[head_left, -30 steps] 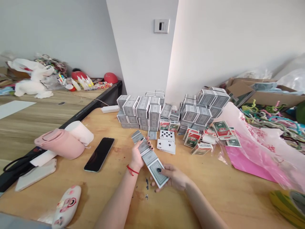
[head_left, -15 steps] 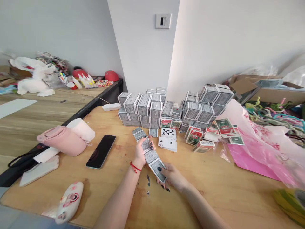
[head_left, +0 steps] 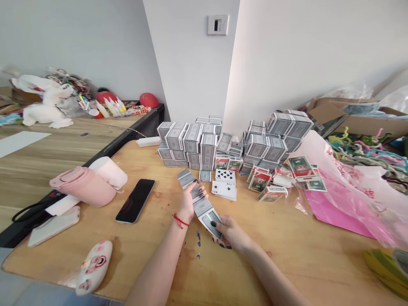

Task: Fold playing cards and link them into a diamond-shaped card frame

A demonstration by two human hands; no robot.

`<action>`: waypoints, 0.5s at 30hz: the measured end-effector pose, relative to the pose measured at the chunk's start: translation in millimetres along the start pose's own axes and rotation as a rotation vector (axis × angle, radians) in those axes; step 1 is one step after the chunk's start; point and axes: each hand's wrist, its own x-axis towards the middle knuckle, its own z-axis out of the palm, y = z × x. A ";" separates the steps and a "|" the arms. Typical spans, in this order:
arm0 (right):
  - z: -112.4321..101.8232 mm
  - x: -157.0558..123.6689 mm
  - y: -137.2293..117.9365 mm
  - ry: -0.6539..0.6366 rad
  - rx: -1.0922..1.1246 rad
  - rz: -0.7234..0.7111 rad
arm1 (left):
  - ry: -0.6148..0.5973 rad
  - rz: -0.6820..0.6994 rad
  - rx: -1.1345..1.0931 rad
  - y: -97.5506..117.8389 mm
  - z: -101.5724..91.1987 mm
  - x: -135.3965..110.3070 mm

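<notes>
A long strip of overlapping playing cards (head_left: 203,206), grey patterned backs up, slants across the middle of the table between my hands. My left hand (head_left: 192,199) is closed around its upper middle part, fingers over the cards. At its near end, my right hand (head_left: 230,233) pinches the strip, thumb on top and fingers underneath. Just beyond lie loose face-up cards, among them a two of spades (head_left: 223,188) and another spade card (head_left: 225,175). A grey-backed card (head_left: 205,176) rests flat beside them. Whether the strip's cards are joined is not visible.
Behind stand a left stack (head_left: 191,144) and a right stack (head_left: 270,144) of card blocks. Red-green card boxes (head_left: 259,180) lie near pink plastic (head_left: 334,208). To the left are a black phone (head_left: 135,201), a pink cup (head_left: 84,187) and a white decorated case (head_left: 94,267). Yellow tape (head_left: 384,270) sits right.
My right hand has shifted up very slightly with the near end of the strip. Both hands keep their hold, and the rest of the table looks the same.
</notes>
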 end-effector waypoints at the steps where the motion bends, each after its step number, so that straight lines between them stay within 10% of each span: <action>1: -0.1 0.0 -0.2 0.003 -0.011 -0.002 | -0.005 0.001 0.006 0.5 -0.3 0.1; 15: 1.7 0.0 -2.8 0.054 0.076 -0.002 | -0.044 0.076 0.083 -10.3 6.9 -6.4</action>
